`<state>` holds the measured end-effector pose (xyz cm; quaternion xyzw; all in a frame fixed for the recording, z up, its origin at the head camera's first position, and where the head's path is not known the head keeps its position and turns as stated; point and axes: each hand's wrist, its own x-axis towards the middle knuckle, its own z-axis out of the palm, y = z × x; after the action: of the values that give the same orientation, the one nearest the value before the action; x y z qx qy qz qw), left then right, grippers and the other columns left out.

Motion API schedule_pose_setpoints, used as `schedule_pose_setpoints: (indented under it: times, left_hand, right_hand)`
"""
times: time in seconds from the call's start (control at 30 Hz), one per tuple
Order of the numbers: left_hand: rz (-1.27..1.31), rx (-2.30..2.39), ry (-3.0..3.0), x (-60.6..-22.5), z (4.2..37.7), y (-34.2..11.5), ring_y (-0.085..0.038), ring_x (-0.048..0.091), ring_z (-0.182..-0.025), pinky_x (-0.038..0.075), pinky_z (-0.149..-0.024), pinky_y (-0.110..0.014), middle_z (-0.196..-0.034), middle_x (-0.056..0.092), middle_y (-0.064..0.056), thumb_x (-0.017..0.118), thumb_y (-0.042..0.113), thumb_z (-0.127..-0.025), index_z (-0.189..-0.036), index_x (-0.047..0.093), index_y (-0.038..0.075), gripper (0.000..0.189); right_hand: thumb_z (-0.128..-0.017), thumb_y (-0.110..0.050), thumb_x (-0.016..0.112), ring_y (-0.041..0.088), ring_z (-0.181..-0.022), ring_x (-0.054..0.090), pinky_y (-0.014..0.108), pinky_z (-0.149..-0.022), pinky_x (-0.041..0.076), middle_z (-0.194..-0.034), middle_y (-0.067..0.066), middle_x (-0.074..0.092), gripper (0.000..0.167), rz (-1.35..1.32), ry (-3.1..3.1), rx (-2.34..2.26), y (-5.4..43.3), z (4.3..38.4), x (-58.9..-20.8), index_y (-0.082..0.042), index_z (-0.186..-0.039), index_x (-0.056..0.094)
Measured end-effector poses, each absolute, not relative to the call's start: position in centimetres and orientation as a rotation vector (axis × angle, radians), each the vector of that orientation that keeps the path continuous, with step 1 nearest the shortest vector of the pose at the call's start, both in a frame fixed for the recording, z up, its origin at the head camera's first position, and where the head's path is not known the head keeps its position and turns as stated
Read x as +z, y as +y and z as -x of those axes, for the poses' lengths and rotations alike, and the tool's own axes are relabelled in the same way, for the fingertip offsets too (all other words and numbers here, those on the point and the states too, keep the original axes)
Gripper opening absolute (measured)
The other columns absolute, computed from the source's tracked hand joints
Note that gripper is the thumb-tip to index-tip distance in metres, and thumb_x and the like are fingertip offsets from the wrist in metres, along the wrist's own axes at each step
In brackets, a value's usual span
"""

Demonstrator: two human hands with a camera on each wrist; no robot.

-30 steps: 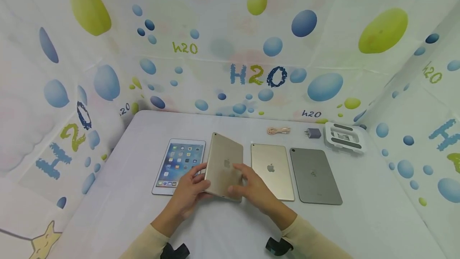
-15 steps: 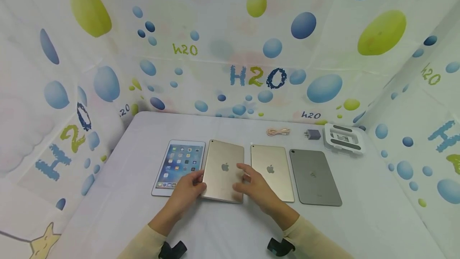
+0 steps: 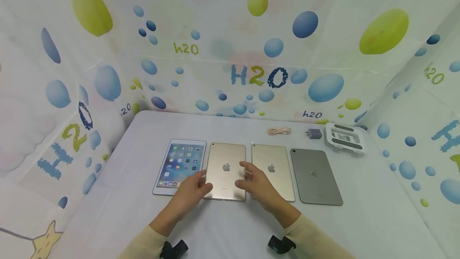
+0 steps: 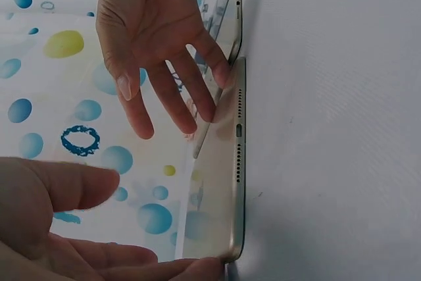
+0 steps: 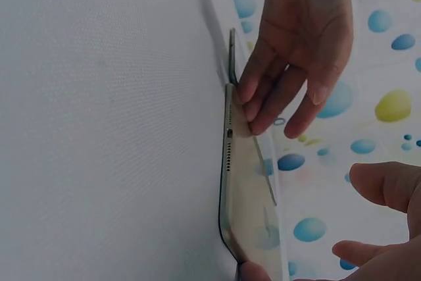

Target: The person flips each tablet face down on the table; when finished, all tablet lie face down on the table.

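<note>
Face down on the white table lies a gold tablet (image 3: pixel 227 179), its apple logo upward and its bottom edge with the port (image 4: pixel 239 129) seen in the wrist views. My left hand (image 3: pixel 189 191) is at its left edge; the fingertips touch that edge, and the thumb is raised over the back, not pinching. At the right edge my right hand (image 3: pixel 261 187) has its fingers spread, thumb and index finger above the back. In the right wrist view a right fingertip (image 5: pixel 253 271) touches the tablet's near corner. Neither hand grips the tablet.
Left of it lies a white tablet (image 3: pixel 179 163) with its screen lit. A second gold tablet (image 3: pixel 278 185) and a grey tablet (image 3: pixel 316 179) lie face down to the right. Behind are a coiled cable (image 3: pixel 279 131), a charger plug (image 3: pixel 314 134) and a white stand-like object (image 3: pixel 345 137).
The gold tablet was tilted up in my left hand with the right beside it. It has been lowered flat onto the table, and the left hand's grip has loosened.
</note>
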<state>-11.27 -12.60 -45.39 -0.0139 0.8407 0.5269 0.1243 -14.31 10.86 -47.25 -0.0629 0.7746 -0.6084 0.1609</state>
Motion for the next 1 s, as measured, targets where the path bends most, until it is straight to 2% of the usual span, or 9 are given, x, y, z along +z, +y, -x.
schedule_pose_setpoints:
  times: [0.13, 0.33, 0.63, 1.0]
  left_hand:
    - [0.023, 1.488, 2.480, -45.3, 11.5, -12.3, -0.048, 0.050, -0.134, 0.051, -0.101, -0.056, -0.146, 0.050, -0.033, 0.064, 0.023, -0.098, -0.151, 0.040, -0.006, 0.065]
    - [0.019, 1.527, 2.438, -45.7, 11.7, -12.1, -0.045, 0.041, -0.143, 0.040, -0.112, -0.057, -0.154, 0.043, -0.029, 0.063, 0.024, -0.098, -0.154, 0.038, -0.003, 0.067]
    - [0.005, 1.585, 2.370, -46.1, 11.7, -12.1, -0.046, 0.036, -0.145, 0.038, -0.112, -0.057, -0.158, 0.038, -0.028, 0.063, 0.026, -0.099, -0.156, 0.036, 0.002, 0.068]
    - [-0.007, 1.632, 2.335, -46.4, 11.9, -12.2, -0.048, 0.037, -0.144, 0.039, -0.110, -0.060, -0.157, 0.038, -0.029, 0.063, 0.026, -0.099, -0.157, 0.036, 0.006, 0.066]
  right_hand:
    - [-0.089, -0.020, 0.073, 0.048, -0.148, 0.031, 0.063, -0.110, 0.039, -0.163, 0.019, 0.032, 0.074, 0.174, 2.206, -1.736, 11.0, 14.4, -47.2, -0.007, -0.155, 0.040]
    - [-0.090, -0.020, 0.073, 0.048, -0.147, 0.032, 0.061, -0.109, 0.042, -0.163, 0.020, 0.031, 0.074, 0.164, 2.210, -1.731, 10.9, 14.5, -46.9, -0.008, -0.155, 0.040]
    - [-0.091, -0.017, 0.072, 0.049, -0.147, 0.032, 0.062, -0.110, 0.041, -0.163, 0.022, 0.031, 0.073, 0.159, 2.220, -1.739, 10.9, 14.7, -46.9, -0.006, -0.155, 0.039]
    - [-0.090, -0.018, 0.071, 0.050, -0.147, 0.031, 0.065, -0.111, 0.037, -0.163, 0.022, 0.031, 0.073, 0.177, 2.238, -1.750, 10.9, 14.6, -47.0, -0.003, -0.154, 0.038]
